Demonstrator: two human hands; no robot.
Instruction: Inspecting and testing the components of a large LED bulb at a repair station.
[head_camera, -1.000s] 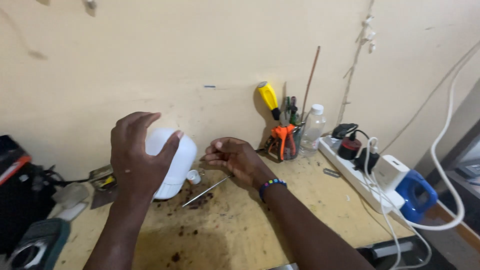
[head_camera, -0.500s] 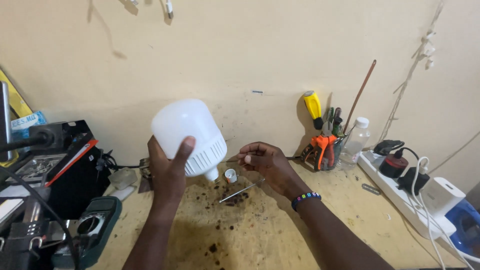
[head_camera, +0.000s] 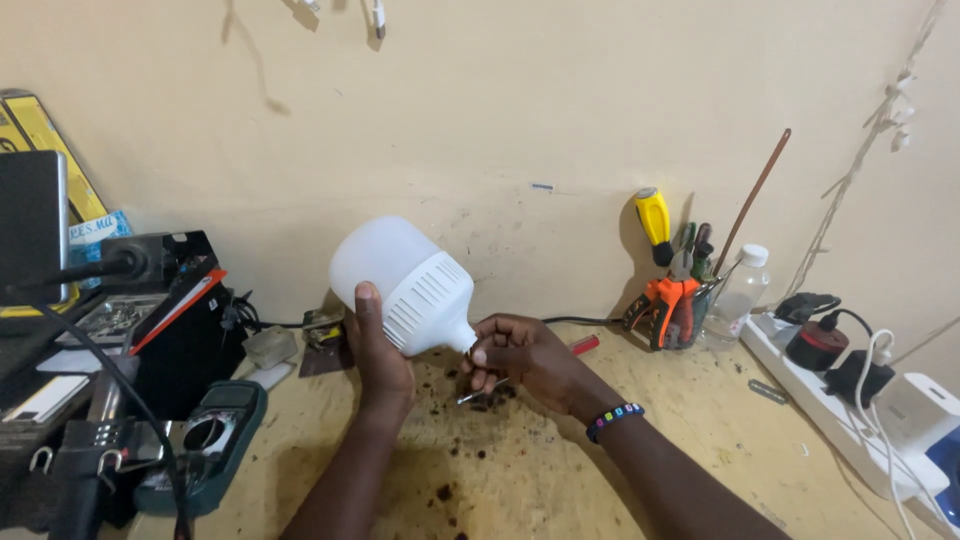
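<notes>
My left hand (head_camera: 378, 352) grips a large white lamp bulb (head_camera: 400, 282) by its ribbed body, dome tilted up and to the left. My right hand (head_camera: 520, 358) is at the bulb's narrow neck, fingertips pinched around its end. A thin metal tool with a red handle (head_camera: 583, 345) lies under or in my right hand; I cannot tell if the fingers grip it. Dark crumbs speckle the wooden bench (head_camera: 500, 470) beneath both hands.
A cup of tools with a yellow-handled screwdriver (head_camera: 655, 225) and orange pliers (head_camera: 665, 300) stands at the right by a clear bottle (head_camera: 738, 295). A white power strip (head_camera: 850, 400) with plugs runs along the right edge. A green multimeter (head_camera: 205, 440) and black equipment crowd the left.
The bulb has tilted so its neck points down-right, and my right hand has moved onto that neck. The camera view has shifted left.
</notes>
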